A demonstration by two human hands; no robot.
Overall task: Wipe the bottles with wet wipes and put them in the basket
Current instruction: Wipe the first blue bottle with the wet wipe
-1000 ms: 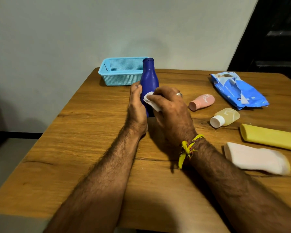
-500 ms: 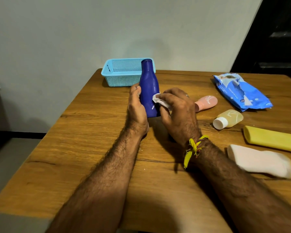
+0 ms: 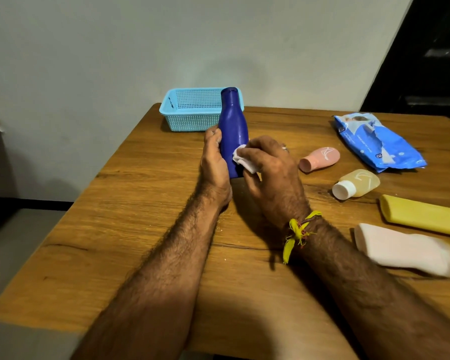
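Two hands: left hand (image 3: 215, 162) grips blue bottle (image 3: 233, 131), right hand (image 3: 270, 172) pinches wipe (image 3: 242, 159) against it.

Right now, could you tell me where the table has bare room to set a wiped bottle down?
Bare wood lies left of the left hand, in front of the basket down to the near edge. The right side is crowded: pink bottle, amber bottle, wipes pack, yellow bottle and white bottle.

right hand (image 3: 272, 175) dragged wipe (image 3: 244, 159) back down bottle (image 3: 233, 131) to lower front; was higher 0.5 s ago
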